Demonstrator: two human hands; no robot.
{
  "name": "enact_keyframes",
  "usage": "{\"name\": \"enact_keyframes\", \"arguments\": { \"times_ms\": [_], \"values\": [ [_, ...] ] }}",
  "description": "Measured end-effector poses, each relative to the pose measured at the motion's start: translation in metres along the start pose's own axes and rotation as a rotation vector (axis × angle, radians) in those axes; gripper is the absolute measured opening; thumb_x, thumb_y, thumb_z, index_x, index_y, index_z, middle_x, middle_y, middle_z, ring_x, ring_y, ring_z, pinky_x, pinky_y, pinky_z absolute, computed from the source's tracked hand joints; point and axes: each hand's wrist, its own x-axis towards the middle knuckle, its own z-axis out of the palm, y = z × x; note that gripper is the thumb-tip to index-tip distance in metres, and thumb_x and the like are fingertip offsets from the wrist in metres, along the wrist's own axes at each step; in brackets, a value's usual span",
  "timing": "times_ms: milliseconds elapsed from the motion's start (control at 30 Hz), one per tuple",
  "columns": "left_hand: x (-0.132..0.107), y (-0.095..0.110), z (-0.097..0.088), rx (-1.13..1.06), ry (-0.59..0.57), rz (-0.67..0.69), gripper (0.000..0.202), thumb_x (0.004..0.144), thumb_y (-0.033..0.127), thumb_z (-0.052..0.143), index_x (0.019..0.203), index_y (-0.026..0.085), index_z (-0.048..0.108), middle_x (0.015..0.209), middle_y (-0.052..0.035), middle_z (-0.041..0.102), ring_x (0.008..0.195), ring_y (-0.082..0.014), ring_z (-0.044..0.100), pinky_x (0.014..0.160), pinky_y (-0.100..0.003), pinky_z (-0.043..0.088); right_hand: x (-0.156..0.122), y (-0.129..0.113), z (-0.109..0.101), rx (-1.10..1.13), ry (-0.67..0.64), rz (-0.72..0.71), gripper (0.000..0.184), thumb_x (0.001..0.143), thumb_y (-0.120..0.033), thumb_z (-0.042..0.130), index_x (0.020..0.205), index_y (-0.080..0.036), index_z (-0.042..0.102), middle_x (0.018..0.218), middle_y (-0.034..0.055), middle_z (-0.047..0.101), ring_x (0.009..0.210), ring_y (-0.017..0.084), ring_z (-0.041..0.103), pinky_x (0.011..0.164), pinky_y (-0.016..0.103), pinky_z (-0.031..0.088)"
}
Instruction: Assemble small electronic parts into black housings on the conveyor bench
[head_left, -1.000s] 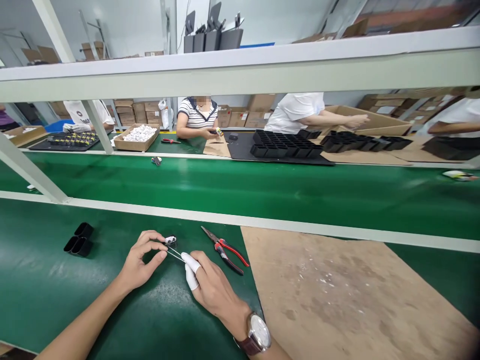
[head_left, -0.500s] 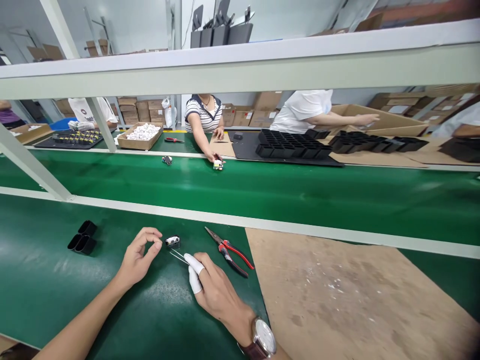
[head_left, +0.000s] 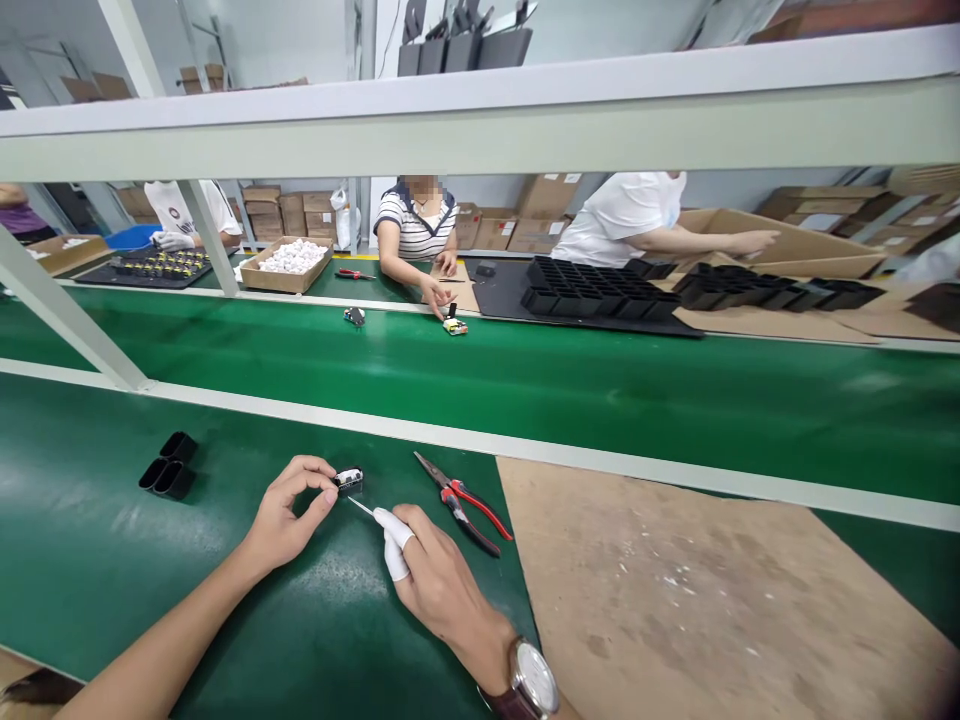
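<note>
1. Steadying the small black-and-white part (head_left: 347,481) comes first: the left hand (head_left: 289,515) has thumb and forefinger curled toward each other at the part's left edge, and I judge they pinch or at least touch it, though the contact itself is too small to be sure of
2. The right hand (head_left: 439,585) is closed on thin metal tweezers (head_left: 361,507), their tip aimed up-left at the part and just short of it; a white finger cot (head_left: 394,545) covers the forefinger
3. Good work here likely means resting both wrists on the green mat (head_left: 90,560), keeping the part flat, and bringing the tweezer tip in low and slowly
4. The part lies on the mat between the two hands, nearer the left fingertips
5. Red-handled pliers (head_left: 463,502) lie just right of the tweezers, untouched; black trays (head_left: 169,465) sit well apart to the left
</note>
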Motion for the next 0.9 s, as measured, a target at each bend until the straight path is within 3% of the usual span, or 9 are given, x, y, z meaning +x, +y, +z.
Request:
{"name": "enact_keyframes", "arguments": {
  "times_ms": [700,900],
  "values": [
    [0.002,0.008,0.006,0.143,-0.027,0.188,0.010,0.101,0.018,0.066,0.106,0.023,0.074,0.114,-0.0069,0.068,0.110,-0.0212,0.064,0.096,-0.037,0.054,0.001,-0.002,0.000,0.009,-0.017,-0.026,0.040,0.100,0.000,0.043,0.136,-0.010,0.054,0.106,0.0117,0.062,0.087,0.022,0.060,0.073,0.033,0.055],
    [0.003,0.003,0.004,0.236,0.079,0.202,0.010,0.101,0.018,0.065,0.106,0.023,0.073,0.112,-0.0078,0.066,0.105,-0.0217,0.066,0.092,-0.037,0.057,-0.004,0.014,0.002,-0.337,-0.050,0.078,0.028,0.091,0.003,0.045,0.106,-0.014,0.062,0.099,0.0109,0.061,0.085,0.026,0.054,0.075,0.040,0.048]
  ]
}}
